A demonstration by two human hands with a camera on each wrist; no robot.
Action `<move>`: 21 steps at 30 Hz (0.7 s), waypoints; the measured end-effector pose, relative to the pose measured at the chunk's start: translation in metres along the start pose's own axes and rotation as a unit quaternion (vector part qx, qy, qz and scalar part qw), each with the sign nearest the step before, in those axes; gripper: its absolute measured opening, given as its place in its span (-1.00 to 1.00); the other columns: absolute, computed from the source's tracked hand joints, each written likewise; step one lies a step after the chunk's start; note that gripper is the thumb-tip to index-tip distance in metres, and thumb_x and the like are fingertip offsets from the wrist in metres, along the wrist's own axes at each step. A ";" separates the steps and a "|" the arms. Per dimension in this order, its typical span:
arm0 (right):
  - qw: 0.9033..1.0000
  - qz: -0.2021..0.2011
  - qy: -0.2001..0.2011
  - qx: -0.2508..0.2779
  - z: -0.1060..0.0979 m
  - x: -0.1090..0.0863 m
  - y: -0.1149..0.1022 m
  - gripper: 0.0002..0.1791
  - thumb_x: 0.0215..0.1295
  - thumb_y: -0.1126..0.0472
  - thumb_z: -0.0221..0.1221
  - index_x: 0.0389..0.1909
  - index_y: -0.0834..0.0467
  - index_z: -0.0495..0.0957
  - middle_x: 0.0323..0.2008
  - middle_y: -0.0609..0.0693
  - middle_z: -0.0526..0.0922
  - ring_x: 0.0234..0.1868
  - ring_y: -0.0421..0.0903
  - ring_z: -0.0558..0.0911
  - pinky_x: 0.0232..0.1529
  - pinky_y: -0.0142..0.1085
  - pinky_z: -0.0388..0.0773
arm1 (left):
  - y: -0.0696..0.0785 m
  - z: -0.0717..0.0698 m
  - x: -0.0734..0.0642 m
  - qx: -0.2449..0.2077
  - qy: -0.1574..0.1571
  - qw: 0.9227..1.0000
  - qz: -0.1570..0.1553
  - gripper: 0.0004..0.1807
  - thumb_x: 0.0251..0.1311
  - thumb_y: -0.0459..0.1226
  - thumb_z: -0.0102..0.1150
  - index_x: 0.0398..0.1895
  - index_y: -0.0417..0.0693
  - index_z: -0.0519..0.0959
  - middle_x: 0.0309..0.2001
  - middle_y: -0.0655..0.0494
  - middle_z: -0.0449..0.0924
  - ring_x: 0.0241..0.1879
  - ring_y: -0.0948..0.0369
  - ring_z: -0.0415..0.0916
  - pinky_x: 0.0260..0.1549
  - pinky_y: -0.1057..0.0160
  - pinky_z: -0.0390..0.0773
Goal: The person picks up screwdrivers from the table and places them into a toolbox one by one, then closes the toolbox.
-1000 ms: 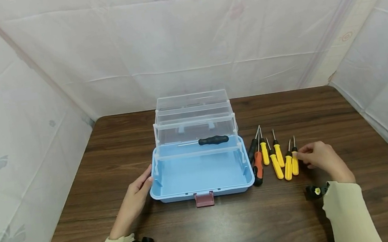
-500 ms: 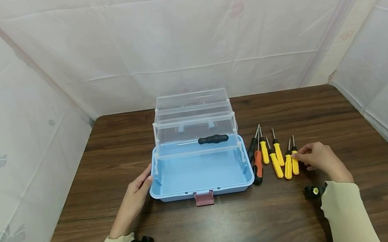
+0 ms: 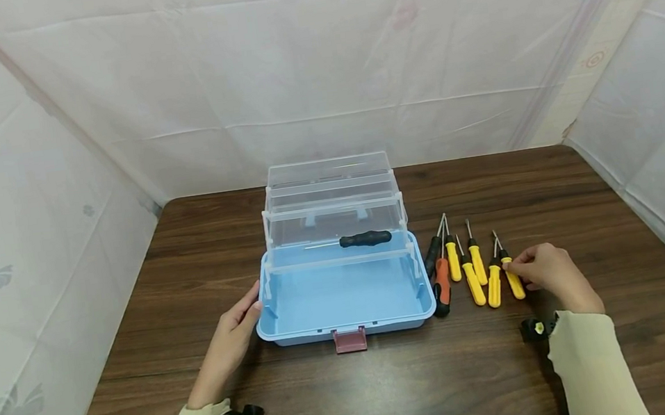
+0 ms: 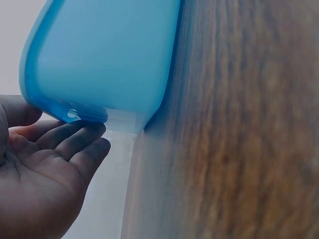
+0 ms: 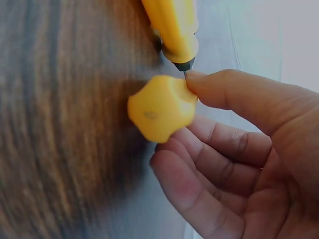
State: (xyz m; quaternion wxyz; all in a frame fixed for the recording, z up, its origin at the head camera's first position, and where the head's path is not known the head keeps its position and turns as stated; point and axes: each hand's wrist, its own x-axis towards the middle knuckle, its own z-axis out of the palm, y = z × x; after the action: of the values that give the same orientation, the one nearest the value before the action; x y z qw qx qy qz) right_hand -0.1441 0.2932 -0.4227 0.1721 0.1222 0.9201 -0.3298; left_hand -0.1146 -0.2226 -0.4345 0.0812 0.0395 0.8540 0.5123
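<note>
On the table a light-blue toolbox [image 3: 344, 297] stands with its clear lid and trays raised. My left hand [image 3: 227, 347] rests against its left side; in the left wrist view the fingers [image 4: 82, 147] lie fairly straight along the blue wall. At the right end of a row of screwdrivers, my right hand [image 3: 556, 276] pinches a yellow-handled screwdriver [image 3: 514, 282] between thumb and fingers. Its handle end [image 5: 162, 109] faces the camera in the right wrist view, and its tip leans left. Another yellow-handled screwdriver [image 3: 494, 286] lies right beside it.
A black-handled screwdriver [image 3: 365, 239] lies in the clear tray of the box. Between box and right hand lie an orange-and-black screwdriver [image 3: 442, 280], a black one [image 3: 433, 254] and several yellow ones. A reddish latch [image 3: 350, 342] hangs at the box front. White sheeting [image 3: 315, 76] rises behind the table.
The pinched screwdriver has turned: its handle end has swung to the right and its tip to the left. My right hand has shifted only slightly; the left hand and box stay put.
</note>
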 end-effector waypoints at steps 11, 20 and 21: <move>0.999 0.011 0.027 -0.020 0.002 -0.001 -0.003 -0.56 0.37 0.06 0.12 -0.15 0.44 0.62 -0.33 0.22 0.65 -0.42 -0.06 0.63 -0.44 -0.21 0.59 | 0.000 -0.001 0.000 -0.004 -0.002 1.000 -0.002 -0.41 0.51 -0.10 -0.24 0.48 -0.20 0.07 0.49 -0.16 0.03 0.48 -0.10 -0.04 0.38 -0.15 0.07; 0.999 0.026 0.028 -0.022 0.003 -0.001 -0.003 -0.58 0.36 0.08 0.14 -0.14 0.43 0.61 -0.31 0.20 0.63 -0.37 -0.04 0.57 -0.44 -0.28 0.51 | 0.001 -0.001 -0.001 -0.004 -0.006 1.000 0.001 -0.39 0.51 -0.09 -0.24 0.48 -0.20 0.06 0.49 -0.15 0.02 0.49 -0.09 -0.04 0.38 -0.13 0.08; 0.999 0.028 0.027 -0.021 0.002 0.000 -0.003 -0.58 0.36 0.08 0.14 -0.14 0.43 0.61 -0.31 0.20 0.63 -0.37 -0.04 0.56 -0.43 -0.28 0.51 | 0.001 -0.001 -0.001 -0.004 -0.007 1.000 0.001 -0.39 0.51 -0.08 -0.24 0.48 -0.20 0.06 0.49 -0.15 0.02 0.49 -0.09 -0.04 0.38 -0.13 0.08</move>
State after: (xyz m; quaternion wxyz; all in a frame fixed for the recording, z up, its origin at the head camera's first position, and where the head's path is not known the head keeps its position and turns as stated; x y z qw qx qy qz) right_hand -0.1441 0.2894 -0.4228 0.1592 0.1526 0.9274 -0.3021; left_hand -0.1140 -0.2230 -0.4336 0.0863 0.0437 0.8515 0.5153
